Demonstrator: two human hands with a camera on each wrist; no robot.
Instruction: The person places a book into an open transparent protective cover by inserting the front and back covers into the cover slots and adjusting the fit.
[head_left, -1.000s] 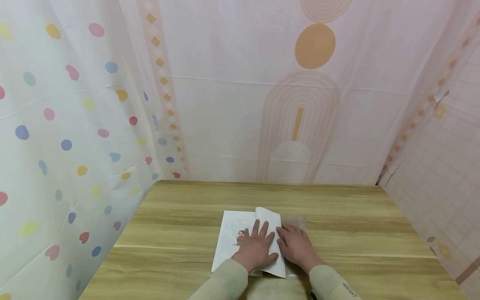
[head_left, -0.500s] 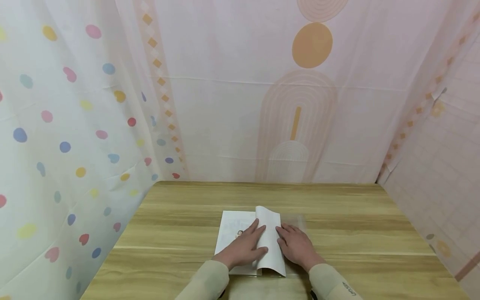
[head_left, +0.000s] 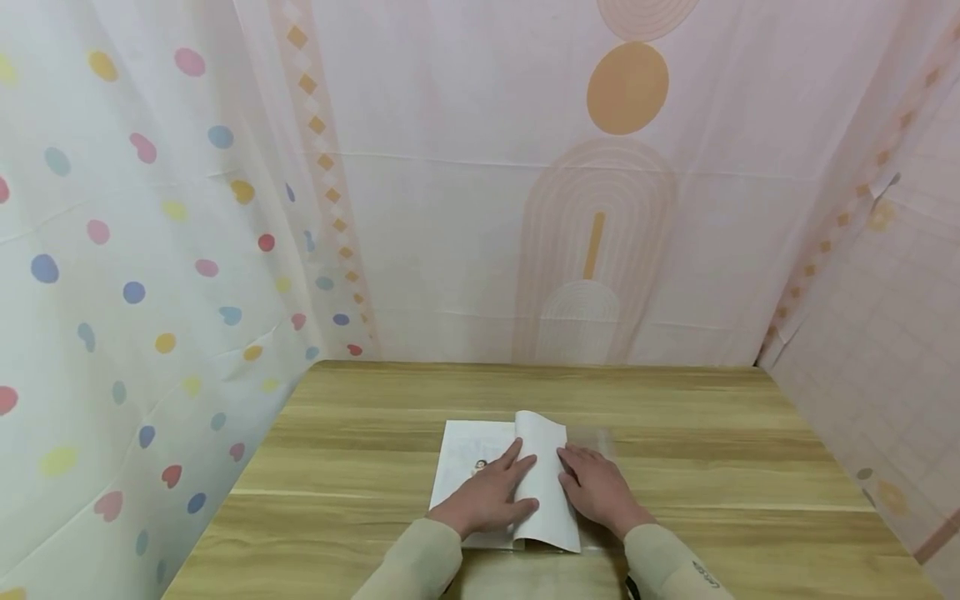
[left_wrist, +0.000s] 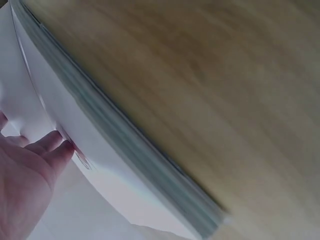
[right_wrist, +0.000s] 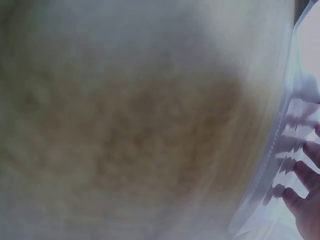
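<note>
A white book (head_left: pixel 459 454) with a small printed figure lies on the wooden table. Its right-hand leaf (head_left: pixel 546 492) bulges up in a curve, leaving a gap at the near edge. My left hand (head_left: pixel 486 497) rests on the book with fingers spread, its fingertips on the bend of this leaf. My right hand (head_left: pixel 597 490) lies flat at the leaf's right edge, over a clear plastic sheet (head_left: pixel 598 440) that sticks out from under it. The left wrist view shows the thick stack of page edges (left_wrist: pixel 120 135). In the right wrist view, shiny plastic (right_wrist: pixel 272 155) mirrors the right fingertips (right_wrist: pixel 290 195).
The wooden table (head_left: pixel 360 467) reaches back to a pale patterned curtain (head_left: pixel 450 250). A dotted curtain (head_left: pixel 150 375) hangs along the left side, and another curtain (head_left: pixel 885 350) on the right.
My left hand has slid left, from lying across the curved leaf to the bend. The leaf's free edge and my right hand have shifted slightly right in the last half second.
</note>
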